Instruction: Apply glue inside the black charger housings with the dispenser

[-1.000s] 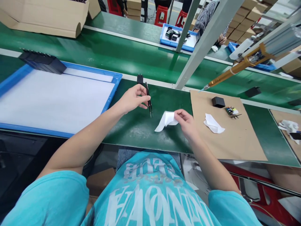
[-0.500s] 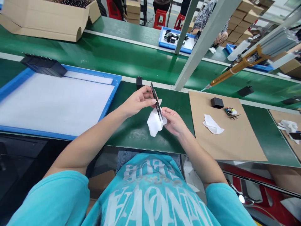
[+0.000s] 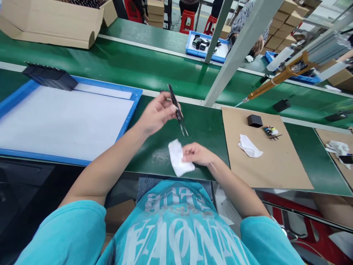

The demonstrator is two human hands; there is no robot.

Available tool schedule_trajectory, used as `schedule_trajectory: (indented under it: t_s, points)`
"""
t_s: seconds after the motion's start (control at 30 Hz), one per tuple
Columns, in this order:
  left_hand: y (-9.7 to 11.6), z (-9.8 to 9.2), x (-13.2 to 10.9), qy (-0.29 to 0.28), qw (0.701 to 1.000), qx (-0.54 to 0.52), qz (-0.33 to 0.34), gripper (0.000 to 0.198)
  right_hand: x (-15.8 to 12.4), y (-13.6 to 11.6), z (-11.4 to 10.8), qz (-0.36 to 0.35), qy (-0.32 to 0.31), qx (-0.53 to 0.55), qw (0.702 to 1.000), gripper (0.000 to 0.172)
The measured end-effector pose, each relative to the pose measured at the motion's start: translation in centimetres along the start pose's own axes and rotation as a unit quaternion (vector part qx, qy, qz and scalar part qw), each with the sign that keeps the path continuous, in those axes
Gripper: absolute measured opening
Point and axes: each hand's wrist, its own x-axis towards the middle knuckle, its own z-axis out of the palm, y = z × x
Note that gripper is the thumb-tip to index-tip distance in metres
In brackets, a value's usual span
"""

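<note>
Black tweezers are pinched in my left hand, their two tips pointing down and slightly apart. My right hand is closed on a white wipe, which hangs below the tweezer tips near the front edge of the green bench. The tweezers and the wipe do not touch. Behind my left fingers a small dark object is mostly hidden; it stands at the back of the bench.
To the left lies a blue tray with black blocks at its back. On the right, a brown cardboard sheet bears a black case, a circuit board and another wipe. An orange-brown dispenser hangs above; a metal post rises behind.
My left hand has lifted the tweezers up and left, out of the wipe. My right hand has drawn the wipe down toward me. Black blocks on the far belt have shifted left.
</note>
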Motion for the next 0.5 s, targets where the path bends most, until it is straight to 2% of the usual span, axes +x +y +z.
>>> schedule_trajectory:
  t_s: [0.03, 0.1, 0.2, 0.3, 0.4, 0.5]
  points:
    - [0.5, -0.3, 0.1, 0.016, 1.0, 0.007, 0.01, 0.041, -0.5, -0.1, -0.4, 0.004, 0.001, -0.017, 1.0, 0.036]
    - [1.1, -0.5, 0.0, 0.011, 0.999, 0.034, 0.01, 0.042, -1.3, -0.9, -1.3, -0.017, 0.039, -0.032, 0.999, 0.029]
    - [1.1, 0.1, -0.5, -0.025, 0.996, 0.081, -0.014, 0.04, -2.0, -3.4, -1.7, -0.124, 0.155, -0.045, 0.979, 0.021]
    - [0.2, 1.2, -0.8, -0.025, 0.994, 0.109, -0.02, 0.037, -2.0, -5.8, -0.5, -0.221, 0.222, -0.162, 0.936, 0.023]
    - [-0.5, 1.9, -0.8, -0.003, 0.989, 0.147, -0.021, 0.033, -1.2, -6.8, 1.3, -0.25, 0.234, -0.265, 0.901, 0.026]
    - [-0.6, 2.0, -1.0, 0.014, 0.984, 0.178, -0.021, 0.029, -0.5, -6.5, 2.5, -0.279, 0.272, -0.324, 0.862, 0.023]
